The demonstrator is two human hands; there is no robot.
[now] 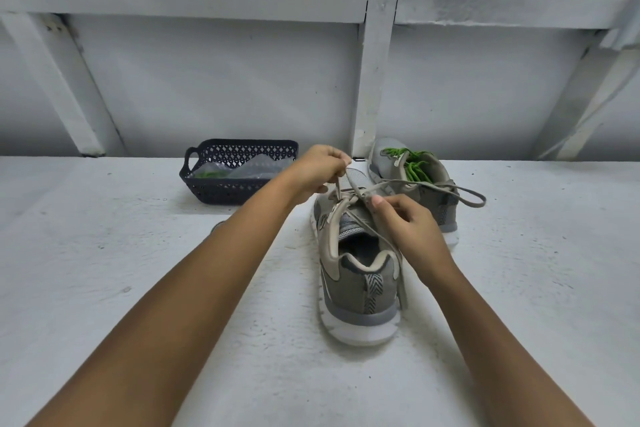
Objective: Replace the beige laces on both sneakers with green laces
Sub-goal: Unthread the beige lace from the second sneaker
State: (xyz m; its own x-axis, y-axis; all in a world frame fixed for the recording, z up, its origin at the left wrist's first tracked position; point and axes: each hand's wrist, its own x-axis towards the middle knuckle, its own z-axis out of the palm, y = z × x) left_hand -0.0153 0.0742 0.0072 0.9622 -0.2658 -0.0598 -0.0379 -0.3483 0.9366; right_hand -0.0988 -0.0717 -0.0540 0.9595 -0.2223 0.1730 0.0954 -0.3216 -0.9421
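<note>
While the far sneaker (433,206) on the right already carries green laces (414,166), the near sneaker (360,288) on the table (104,288) has only its beige lace (398,181), pinched by left hand (318,170) and right hand (412,225), with a spare green lace (207,174) in the far-left basket (239,152).

Basket (221,189) left; far sneaker (408,170) behind near sneaker (360,274).

Single view: head cam, wide-angle, worn by the person, faces fwd & down along both forearms. The near sneaker (360,291) sits close, centre-right on white surface (104,270); framed wall (225,80) fills upper half.
</note>
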